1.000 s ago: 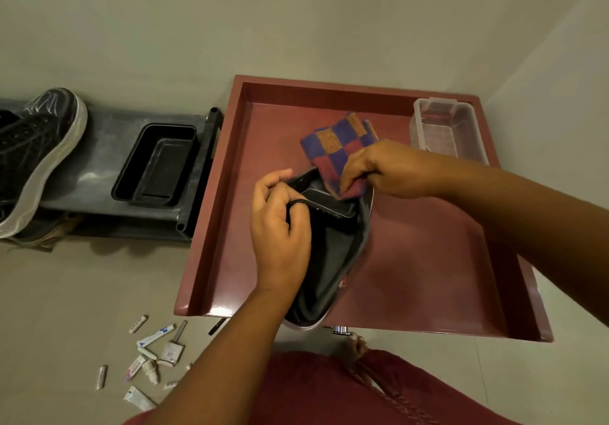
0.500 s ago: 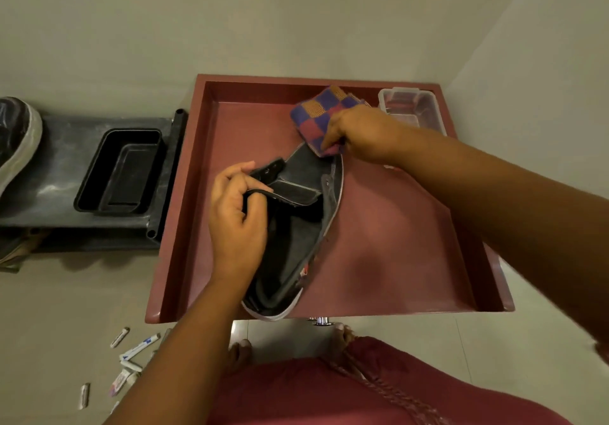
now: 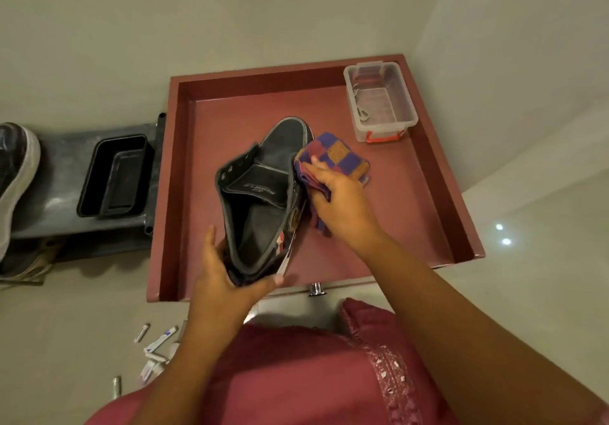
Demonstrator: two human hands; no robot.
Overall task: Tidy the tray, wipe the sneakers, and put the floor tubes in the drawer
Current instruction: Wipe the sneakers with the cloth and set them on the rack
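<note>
- Left hand [image 3: 220,278] now shifted from the tongue to the heel of the sneaker [image 3: 263,193], fingers wrapped around it, over the drawer [image 3: 438,174].
- Right hand [image 3: 339,202] moved from toe to the sneaker's right side, fingers pinching the cloth [image 3: 336,157] against it.
- Tubes [image 3: 155,350] unchanged on floor.

You are in a home, most likely an entryway or bedroom corner. Plain pale walls [image 3: 230,22] meet beyond your right hand [image 3: 339,203], and a glossy tiled floor [image 3: 534,233] to its right mirrors ceiling lights. Left of your left hand [image 3: 224,279], a low dark shoe rack [image 3: 66,207] carries a sneaker [image 3: 16,174]. Small tubes [image 3: 158,348] lie scattered on the floor below that hand, household clutter.
</note>
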